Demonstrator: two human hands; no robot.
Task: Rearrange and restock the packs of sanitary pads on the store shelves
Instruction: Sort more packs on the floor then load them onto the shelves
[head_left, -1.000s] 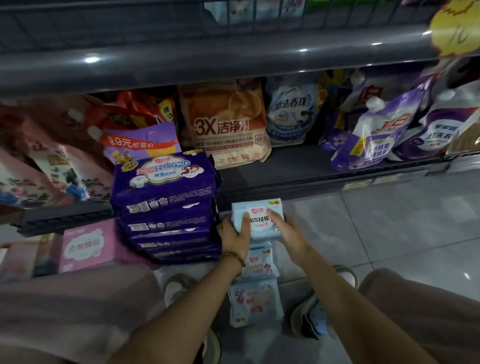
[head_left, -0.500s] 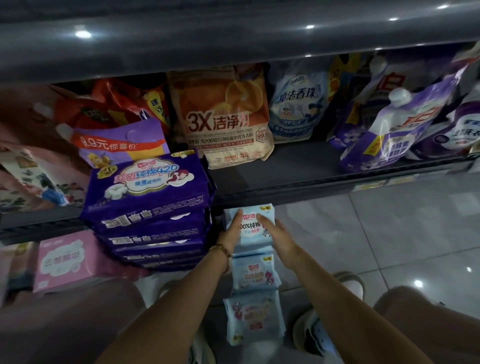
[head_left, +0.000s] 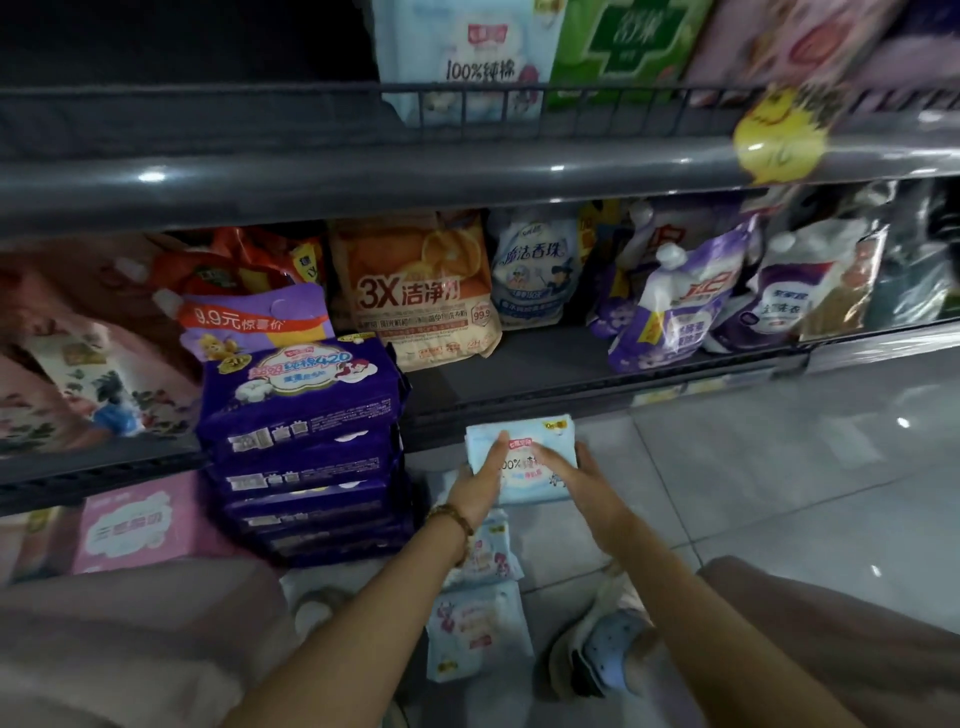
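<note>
Blue pad pack (head_left: 522, 472) gripped between left hand (head_left: 475, 487), right hand (head_left: 584, 480).

Left hand (head_left: 475, 486), right hand (head_left: 582, 478), both outstretched

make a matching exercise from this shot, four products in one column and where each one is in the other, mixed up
Things:
1. light blue pad pack
2. purple pad packs
3. orange detergent bag
4. green pack

Places:
A. top shelf, behind the wire rail
B. in a stack beside the left forearm
C. held between the left hand and the right hand
D. standing on the lower shelf

Pairs: 1-C, 2-B, 3-D, 4-A
</note>
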